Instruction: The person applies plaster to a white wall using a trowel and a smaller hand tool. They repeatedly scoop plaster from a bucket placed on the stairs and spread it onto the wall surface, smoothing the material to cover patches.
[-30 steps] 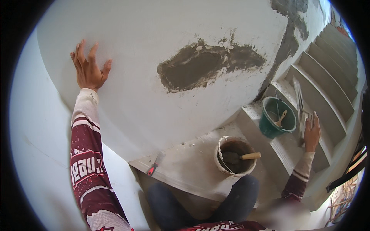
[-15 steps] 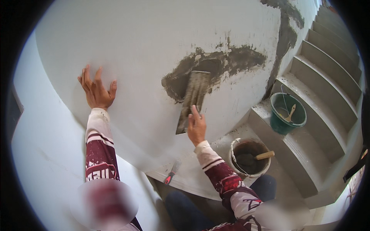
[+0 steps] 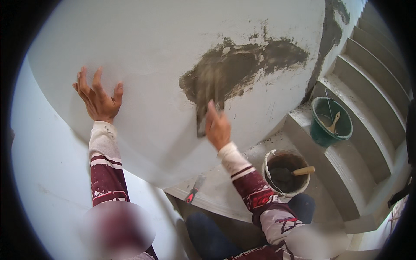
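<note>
My right hand (image 3: pixel 218 129) grips a flat rectangular plastering trowel (image 3: pixel 202 113), whose blade lies against the curved white wall (image 3: pixel 147 47) and is smeared by motion. The upper part of the blade overlaps the left side of a patch of wet grey mortar (image 3: pixel 242 65). Further left, my left hand (image 3: pixel 101 99) rests on the bare wall with its fingers spread and holds nothing. Most of the trowel's handle is hidden behind my right fingers.
A mortar bucket (image 3: pixel 268 173) with a wooden-handled tool (image 3: pixel 304 170) stands below my right forearm. On the curving steps (image 3: pixel 342 162) sits a green bucket (image 3: pixel 323 139) holding a brush (image 3: pixel 334 123). A scraper with a red and black handle (image 3: pixel 190 196) lies on the ledge by the wall.
My right hand has swept the trowel over the patch's left part, spreading mortar wider there. The view has shifted a little. My left hand remains on the wall.
</note>
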`<state>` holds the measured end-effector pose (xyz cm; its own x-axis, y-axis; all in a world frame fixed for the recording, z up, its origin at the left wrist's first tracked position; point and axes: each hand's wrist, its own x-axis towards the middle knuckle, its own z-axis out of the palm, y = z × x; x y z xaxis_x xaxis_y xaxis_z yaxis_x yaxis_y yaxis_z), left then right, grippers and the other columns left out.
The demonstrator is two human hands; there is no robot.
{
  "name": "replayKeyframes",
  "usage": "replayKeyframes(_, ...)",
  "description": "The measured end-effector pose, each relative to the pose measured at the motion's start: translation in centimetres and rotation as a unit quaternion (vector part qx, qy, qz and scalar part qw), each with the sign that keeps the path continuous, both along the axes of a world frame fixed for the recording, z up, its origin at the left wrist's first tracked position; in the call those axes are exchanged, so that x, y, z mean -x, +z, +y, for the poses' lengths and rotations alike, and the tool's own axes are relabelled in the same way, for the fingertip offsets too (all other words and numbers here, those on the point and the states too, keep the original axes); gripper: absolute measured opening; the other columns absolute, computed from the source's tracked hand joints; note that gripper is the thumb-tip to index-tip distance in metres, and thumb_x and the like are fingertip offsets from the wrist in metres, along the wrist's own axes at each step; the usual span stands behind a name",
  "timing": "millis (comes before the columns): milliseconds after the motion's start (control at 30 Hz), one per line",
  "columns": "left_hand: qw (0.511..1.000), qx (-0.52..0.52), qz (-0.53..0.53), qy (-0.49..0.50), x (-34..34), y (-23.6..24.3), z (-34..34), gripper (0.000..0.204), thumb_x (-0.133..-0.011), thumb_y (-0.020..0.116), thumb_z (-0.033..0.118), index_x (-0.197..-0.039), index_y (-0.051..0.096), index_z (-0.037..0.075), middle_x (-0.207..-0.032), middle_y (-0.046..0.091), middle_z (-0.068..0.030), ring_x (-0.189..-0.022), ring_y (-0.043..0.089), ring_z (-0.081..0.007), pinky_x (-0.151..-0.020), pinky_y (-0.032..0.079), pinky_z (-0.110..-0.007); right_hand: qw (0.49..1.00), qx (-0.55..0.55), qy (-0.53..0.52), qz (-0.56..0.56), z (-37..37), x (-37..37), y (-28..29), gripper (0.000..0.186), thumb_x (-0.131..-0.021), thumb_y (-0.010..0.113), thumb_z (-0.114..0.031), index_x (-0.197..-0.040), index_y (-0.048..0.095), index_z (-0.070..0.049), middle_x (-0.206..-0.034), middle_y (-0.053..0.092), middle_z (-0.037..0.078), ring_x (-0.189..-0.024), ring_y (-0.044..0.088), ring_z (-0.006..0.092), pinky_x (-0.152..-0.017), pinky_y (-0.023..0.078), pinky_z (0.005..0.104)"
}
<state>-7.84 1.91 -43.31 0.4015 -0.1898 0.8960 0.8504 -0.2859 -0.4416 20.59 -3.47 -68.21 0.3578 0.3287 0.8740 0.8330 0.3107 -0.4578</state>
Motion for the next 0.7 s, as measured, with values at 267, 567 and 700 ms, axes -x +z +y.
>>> replayKeyframes(267,1.000,-0.008,0.016,0.000,1.1,-0.3,0.1,0.060,-0.094,0.052,0.055,-0.139,0.038,0.017,-0.147,0.027,-0.0176,-0.140,0.024,-0.0405,-0.116,0.015,-0.063,0.998,-0.019,-0.056,-0.020,1.1,-11.8,7.9,0.040,-0.096,0.056,-0.024,-0.136,0.057,-0.021,-0.099,0.068,0.018,-0.083,0.069,0.0356,-0.074,0.056,0.0443)
replayKeyframes(567,1.000,0.005,0.012,0.004,0.5,-1.0,1.0,0.061,-0.094,0.052,0.056,-0.139,0.036,0.018,-0.147,0.027,-0.0174,-0.141,0.024,-0.0404,-0.115,0.016,-0.064,0.996,0.080,0.002,0.033,-1.6,3.1,-6.2,0.046,-0.093,0.061,-0.021,-0.139,0.054,-0.020,-0.102,0.066,0.022,-0.084,0.066,0.0421,-0.069,0.056,0.0447)
replayKeyframes(700,1.000,0.004,0.024,0.006,1.3,-1.1,0.9,0.060,-0.095,0.051,0.056,-0.139,0.036,0.019,-0.146,0.028,-0.0171,-0.141,0.024,-0.0402,-0.115,0.016,-0.063,0.998,0.033,0.007,0.060,0.9,-5.6,-1.3,0.042,-0.093,0.061,-0.022,-0.135,0.058,-0.020,-0.094,0.067,0.020,-0.085,0.067,0.0381,-0.070,0.055,0.0442)
